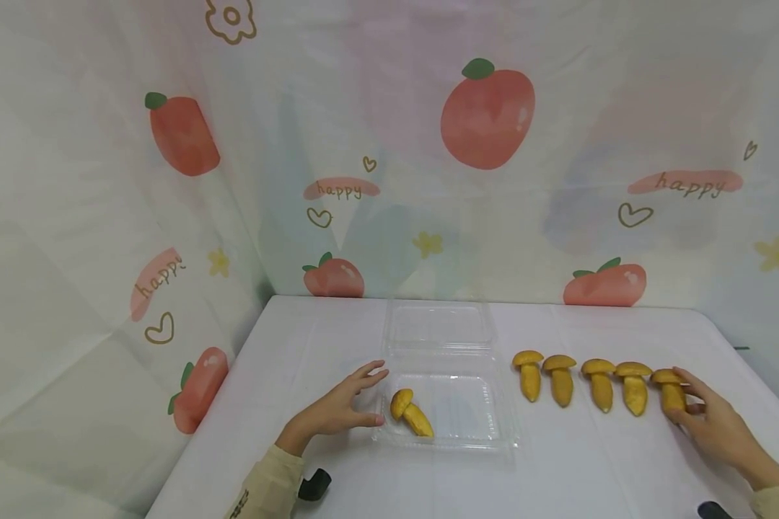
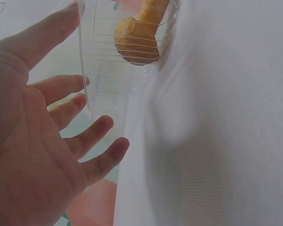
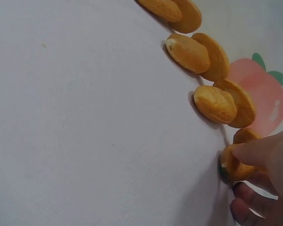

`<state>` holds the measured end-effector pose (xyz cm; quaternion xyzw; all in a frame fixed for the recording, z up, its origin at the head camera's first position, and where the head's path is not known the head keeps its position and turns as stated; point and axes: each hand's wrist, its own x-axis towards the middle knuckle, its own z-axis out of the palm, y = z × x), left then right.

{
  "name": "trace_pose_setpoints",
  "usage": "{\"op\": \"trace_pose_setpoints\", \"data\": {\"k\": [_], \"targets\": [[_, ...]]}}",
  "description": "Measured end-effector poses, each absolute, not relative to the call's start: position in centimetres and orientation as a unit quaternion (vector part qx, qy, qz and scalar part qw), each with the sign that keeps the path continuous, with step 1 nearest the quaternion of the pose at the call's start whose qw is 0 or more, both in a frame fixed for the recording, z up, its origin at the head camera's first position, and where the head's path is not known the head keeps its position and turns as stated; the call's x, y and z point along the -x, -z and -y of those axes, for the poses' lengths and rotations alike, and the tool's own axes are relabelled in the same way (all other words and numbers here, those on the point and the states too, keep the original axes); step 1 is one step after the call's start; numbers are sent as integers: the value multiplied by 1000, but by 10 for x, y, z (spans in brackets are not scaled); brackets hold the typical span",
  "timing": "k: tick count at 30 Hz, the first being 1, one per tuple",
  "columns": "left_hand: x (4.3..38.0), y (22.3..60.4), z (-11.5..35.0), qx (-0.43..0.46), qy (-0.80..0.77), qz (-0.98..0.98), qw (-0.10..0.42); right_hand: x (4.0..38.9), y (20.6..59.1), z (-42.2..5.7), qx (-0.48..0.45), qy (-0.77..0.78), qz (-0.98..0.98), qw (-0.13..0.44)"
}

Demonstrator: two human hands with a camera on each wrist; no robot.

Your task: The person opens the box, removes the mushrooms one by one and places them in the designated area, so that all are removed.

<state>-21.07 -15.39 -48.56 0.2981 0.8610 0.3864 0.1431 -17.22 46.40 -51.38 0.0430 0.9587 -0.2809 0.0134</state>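
Note:
At the right end of a row of yellow-brown mushrooms, my right hand [image 1: 714,422] pinches the last mushroom [image 1: 672,393] between thumb and fingers. The right wrist view shows the thumb [image 3: 259,153] across the stem of that mushroom [image 3: 233,165]. My left hand [image 1: 337,407] is at the left rim of a clear plastic box [image 1: 467,411], fingers spread and thumb at the rim. In the left wrist view the fingers of the left hand [image 2: 42,127] are extended beside the box wall [image 2: 104,84]. One mushroom [image 1: 417,418] lies tilted inside the box.
Several other mushrooms [image 1: 601,386] lie side by side on the white table [image 1: 558,468], caps away from me. The box's hinged lid [image 1: 438,326] lies folded back behind it. A printed cloth [image 1: 389,144] hangs behind the table and on the left.

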Motion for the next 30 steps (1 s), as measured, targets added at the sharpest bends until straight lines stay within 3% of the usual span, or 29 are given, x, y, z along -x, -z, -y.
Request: {"op": "trace_pose_setpoints", "data": {"k": [15,30], "targets": [[213,484,152,-297,-389,-860,148,170,510,-470,-62,265,-962,7],[210,480,154,-297,-389,-860,147,165,482,-456,-52,262,-959,-95]]}}
